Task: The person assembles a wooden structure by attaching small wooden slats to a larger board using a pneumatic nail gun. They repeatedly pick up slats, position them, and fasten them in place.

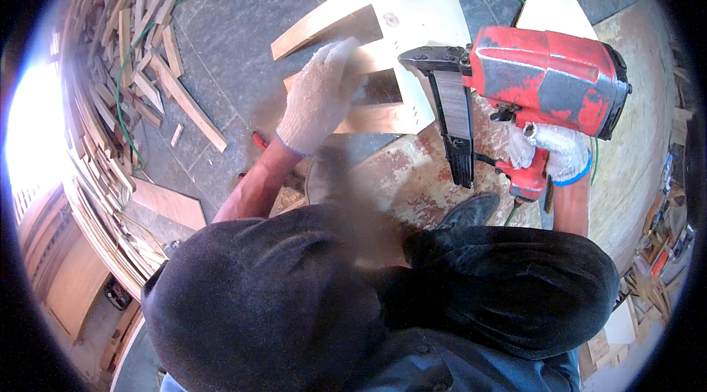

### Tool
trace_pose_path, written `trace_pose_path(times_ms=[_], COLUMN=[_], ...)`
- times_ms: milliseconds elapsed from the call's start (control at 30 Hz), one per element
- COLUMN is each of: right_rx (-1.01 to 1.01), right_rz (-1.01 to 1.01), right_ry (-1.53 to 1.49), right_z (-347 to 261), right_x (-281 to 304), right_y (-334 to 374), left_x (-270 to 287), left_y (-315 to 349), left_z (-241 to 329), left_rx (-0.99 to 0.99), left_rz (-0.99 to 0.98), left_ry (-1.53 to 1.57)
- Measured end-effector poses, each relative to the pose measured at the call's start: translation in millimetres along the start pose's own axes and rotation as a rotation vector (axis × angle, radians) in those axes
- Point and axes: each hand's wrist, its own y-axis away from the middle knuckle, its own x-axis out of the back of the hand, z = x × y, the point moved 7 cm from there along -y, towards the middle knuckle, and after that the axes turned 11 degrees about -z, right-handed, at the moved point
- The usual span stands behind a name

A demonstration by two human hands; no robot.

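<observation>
My right hand [556,150], in a white knitted glove with a blue cuff, is wrapped round the handle of a worn red and black nail gun [549,75]. The gun's black nose points left and lies over the edge of a pale wooden frame [423,12], its long magazine [454,108] hanging toward me. The frame is a wide board with several prongs running left, with gaps between them. My left hand [320,97], in a similar glove, is closed on the middle prong; its fingertips are blurred and partly hidden.
Many loose wood strips [173,90] lie heaped at the left on grey floor tiles [228,16]. A green hose [121,90] runs among them. A white triangular board [552,5] lies beyond the gun. My dark shoe [471,211] shows below the magazine. Scraps and tools [655,256] lie at far right.
</observation>
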Motion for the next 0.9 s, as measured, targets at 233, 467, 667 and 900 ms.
trace_pose_path(times_ms=[233, 467, 667, 900], right_rx=[0.012, 0.027, 0.06, 0.098], right_rz=[0.01, 0.004, 0.003, 0.211], right_ry=[0.001, -0.024, -0.16, -0.285], right_z=[3, 8, 16, 45], right_x=[1, 0, -1, 42], right_y=[2, 1, 1, 36], left_x=[3, 3, 8, 75], left_y=[-2, -3, -9, -34], left_z=[5, 5, 8, -11], left_rx=[0.009, 0.014, 0.008, -0.032], left_rz=[-0.008, -0.001, -0.067, 0.077], left_ry=[0.003, 0.018, -0.013, -0.022])
